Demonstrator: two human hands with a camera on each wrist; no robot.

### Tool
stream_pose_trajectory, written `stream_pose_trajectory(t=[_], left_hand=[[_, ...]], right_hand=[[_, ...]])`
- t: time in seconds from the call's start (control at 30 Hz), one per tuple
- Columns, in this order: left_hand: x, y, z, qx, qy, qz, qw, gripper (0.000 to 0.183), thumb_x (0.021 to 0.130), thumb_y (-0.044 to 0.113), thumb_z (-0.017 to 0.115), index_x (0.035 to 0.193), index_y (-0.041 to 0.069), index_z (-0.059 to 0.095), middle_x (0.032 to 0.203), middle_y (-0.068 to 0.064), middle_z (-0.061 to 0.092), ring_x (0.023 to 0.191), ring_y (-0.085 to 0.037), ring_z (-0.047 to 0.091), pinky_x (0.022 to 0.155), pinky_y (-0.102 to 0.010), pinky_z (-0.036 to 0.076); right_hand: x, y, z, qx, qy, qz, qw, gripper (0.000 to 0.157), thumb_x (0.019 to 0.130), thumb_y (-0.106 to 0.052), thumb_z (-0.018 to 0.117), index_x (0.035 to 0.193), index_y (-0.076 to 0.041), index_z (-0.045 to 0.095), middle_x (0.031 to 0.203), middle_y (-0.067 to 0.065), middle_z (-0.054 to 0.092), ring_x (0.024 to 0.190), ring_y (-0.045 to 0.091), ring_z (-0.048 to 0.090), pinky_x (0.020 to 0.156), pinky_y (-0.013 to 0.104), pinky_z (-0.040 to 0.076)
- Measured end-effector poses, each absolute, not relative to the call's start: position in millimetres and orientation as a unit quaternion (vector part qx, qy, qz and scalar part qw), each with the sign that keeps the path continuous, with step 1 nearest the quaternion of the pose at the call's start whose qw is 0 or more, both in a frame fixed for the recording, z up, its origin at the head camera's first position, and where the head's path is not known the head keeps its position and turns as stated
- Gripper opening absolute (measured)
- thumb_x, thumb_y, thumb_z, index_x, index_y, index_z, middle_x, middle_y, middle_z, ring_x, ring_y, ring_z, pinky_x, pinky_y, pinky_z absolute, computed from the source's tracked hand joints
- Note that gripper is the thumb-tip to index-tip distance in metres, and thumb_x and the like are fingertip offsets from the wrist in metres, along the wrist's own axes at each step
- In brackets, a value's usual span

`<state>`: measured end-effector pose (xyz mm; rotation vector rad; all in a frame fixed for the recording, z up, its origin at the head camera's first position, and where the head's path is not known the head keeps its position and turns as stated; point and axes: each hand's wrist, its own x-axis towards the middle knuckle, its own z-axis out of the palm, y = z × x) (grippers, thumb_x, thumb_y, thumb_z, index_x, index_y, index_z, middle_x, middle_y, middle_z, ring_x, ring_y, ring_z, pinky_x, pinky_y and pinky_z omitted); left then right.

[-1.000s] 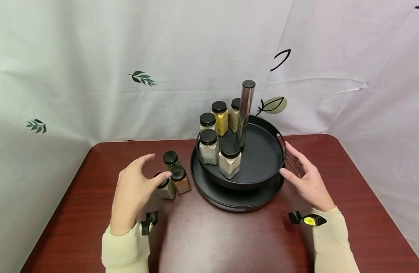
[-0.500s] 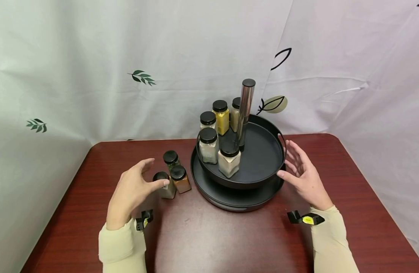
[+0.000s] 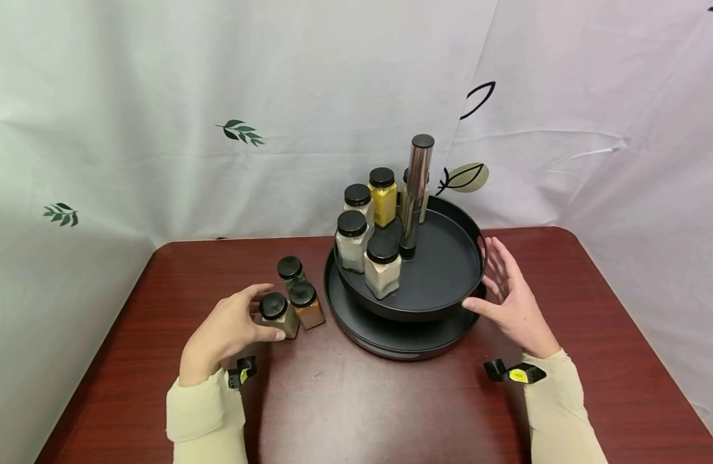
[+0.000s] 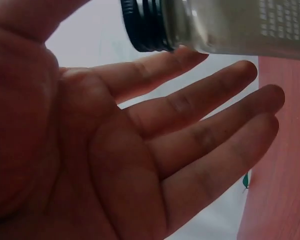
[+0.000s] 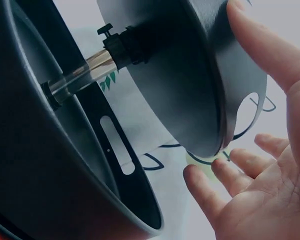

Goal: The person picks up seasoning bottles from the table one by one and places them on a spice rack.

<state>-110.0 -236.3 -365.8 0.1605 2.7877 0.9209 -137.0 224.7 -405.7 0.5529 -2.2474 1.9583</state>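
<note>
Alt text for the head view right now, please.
A person's left hand straddles a clear square jar with a black lid and greyish contents, beside two similar jars on a reddish-brown table. The right hand is at the edge of a round black two-tier tray whose upper tier carries five black-lidded jars.

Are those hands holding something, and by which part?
The left hand straddles a square, grey-beige jar with black lid; whether it grips it can't be told. The right hand holds nothing, its thumb against the round, black upper tray.
</note>
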Motion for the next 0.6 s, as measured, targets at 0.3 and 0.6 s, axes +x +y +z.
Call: stream_pose_trajectory(t=[0.3, 0.6], left_hand=[[-116.1, -240.0, -376.9, 0.071, 0.940, 0.313, 0.117, 0.079, 0.069, 0.026, 0.093, 0.136, 0.007, 0.055, 0.106, -0.005, 0.069, 0.095, -0.021, 0.065, 0.083, -0.042, 0.052], [-119.7, -239.7, -383.0, 0.078, 0.944, 0.301, 0.108, 0.068, 0.068, 0.021, 0.093, 0.124, 0.003, 0.060, 0.097, -0.001, 0.068, 0.083, -0.015, 0.063, 0.077, -0.038, 0.051]], right_hand=[[-136.9, 212.7, -408.6, 0.173, -0.734, 0.654, 0.053, 0.122, 0.072, 0.017, 0.081, 0.162, -0.019, 0.007, 0.168, 0.005, 0.008, 0.154, 0.021, 0.009, 0.109, 0.013, 0.030], [-137.2, 207.2, -408.7, 0.163, -0.748, 0.642, 0.051, 0.130, 0.070, 0.013, 0.084, 0.162, -0.027, 0.001, 0.169, -0.002, 0.002, 0.154, 0.016, 0.002, 0.110, 0.011, 0.027]])
